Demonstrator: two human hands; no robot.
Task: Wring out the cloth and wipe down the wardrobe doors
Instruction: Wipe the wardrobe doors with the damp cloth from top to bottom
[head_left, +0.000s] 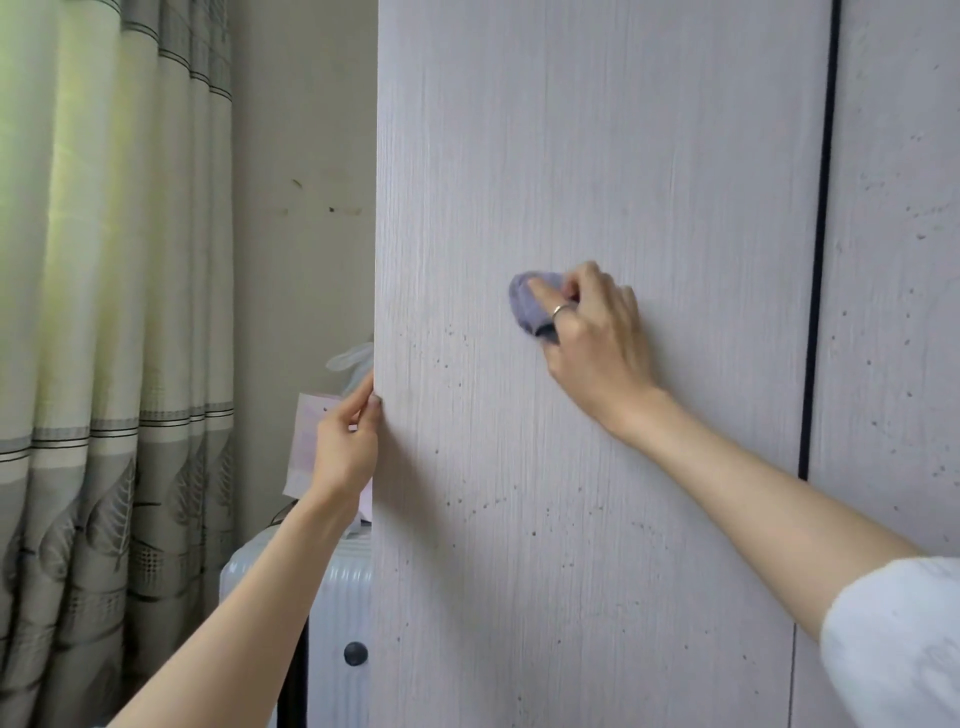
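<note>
A pale, wood-grained wardrobe door (597, 156) fills the middle of the head view, speckled with small dark spots lower down. My right hand (597, 338) presses a bunched purple-grey cloth (527, 306) flat against the door at mid height; only the cloth's left part shows past my fingers. My left hand (345, 441) grips the door's left edge, thumb on the front face and fingers wrapped behind it. A second door (893, 260) stands to the right, past a dark vertical gap.
A striped green-grey curtain (104, 312) hangs at the left. Behind the door's edge stands a pale ribbed suitcase (337, 597) with a pinkish paper packet (306, 441) on top, against a cream wall (301, 156).
</note>
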